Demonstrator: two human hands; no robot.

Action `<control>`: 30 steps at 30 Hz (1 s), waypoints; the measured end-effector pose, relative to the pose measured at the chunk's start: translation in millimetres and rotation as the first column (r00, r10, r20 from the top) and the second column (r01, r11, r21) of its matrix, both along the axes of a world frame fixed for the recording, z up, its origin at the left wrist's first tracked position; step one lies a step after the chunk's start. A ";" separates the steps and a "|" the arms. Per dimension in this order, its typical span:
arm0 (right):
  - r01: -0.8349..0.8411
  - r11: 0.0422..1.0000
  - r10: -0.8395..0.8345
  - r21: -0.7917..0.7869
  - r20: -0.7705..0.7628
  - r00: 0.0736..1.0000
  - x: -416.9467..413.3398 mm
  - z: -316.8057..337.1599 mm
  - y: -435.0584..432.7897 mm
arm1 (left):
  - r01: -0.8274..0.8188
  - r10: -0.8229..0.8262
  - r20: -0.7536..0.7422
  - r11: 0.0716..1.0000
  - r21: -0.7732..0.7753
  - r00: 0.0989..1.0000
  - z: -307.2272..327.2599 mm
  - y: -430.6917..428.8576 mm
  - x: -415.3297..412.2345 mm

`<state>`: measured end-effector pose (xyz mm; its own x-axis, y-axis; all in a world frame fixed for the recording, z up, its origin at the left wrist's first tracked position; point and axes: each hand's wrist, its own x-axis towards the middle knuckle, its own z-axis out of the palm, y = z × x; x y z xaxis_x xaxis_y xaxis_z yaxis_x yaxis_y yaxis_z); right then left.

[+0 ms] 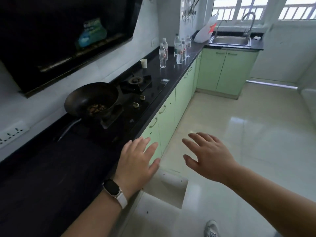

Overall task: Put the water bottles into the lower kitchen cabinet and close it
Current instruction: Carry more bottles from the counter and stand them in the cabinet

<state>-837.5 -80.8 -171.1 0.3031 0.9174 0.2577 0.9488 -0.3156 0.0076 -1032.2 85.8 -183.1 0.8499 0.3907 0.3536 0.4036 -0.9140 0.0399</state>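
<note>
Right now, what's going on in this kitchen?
A person stands at the dark counter with both hands held out, empty, fingers spread: the left hand over the counter's edge, the right hand over the floor. The water bottles stand far down the counter, untouched. A wok sits on the stove. Below the hands, a white panel looks like an open cabinet door.

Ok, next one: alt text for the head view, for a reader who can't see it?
A person's empty left hand and right hand reach forward, fingers spread, by a dark kitchen countertop. Several water bottles stand far along it, toward the sink, beyond a wok on the stove. Green lower cabinets run beneath it.
</note>
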 end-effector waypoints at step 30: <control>0.280 0.956 -0.278 0.090 -0.032 0.960 385.2 17.4 -46.8 | 0.282 -0.284 0.012 0.955 0.089 0.959 16.1 -3.2 448.7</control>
